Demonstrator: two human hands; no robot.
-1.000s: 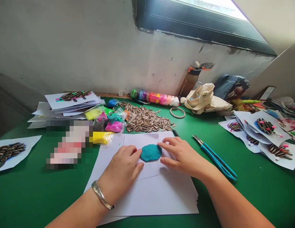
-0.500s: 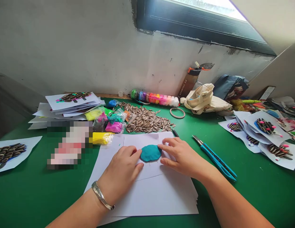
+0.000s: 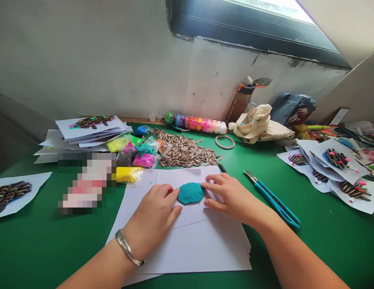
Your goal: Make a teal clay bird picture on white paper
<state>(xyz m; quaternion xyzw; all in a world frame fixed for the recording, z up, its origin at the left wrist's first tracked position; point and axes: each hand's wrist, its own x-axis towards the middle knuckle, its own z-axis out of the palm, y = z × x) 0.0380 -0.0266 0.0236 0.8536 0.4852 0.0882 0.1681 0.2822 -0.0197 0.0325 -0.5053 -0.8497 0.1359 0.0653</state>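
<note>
We rest the thumb and forefinger of our left hand (image 3: 153, 210) at the near left edge of the blue clay (image 3: 191, 193), the two parted. Our right hand (image 3: 230, 198) is loosely spread at the clay's right edge, its fingers apart, gripping nothing. The clay lies flat on the paper (image 3: 205, 251), between our hands. Beyond the paper we see seeds (image 3: 187, 150) heaped on the green surface (image 3: 39, 249); a cutter (image 3: 274, 200) lies to the right.

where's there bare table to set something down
Open green table shows right of the blue knife, in front of the right-hand seed pictures, and between the left seed picture and the left forearm. Crowded: behind the white paper, with clay packets and seeds.
</note>
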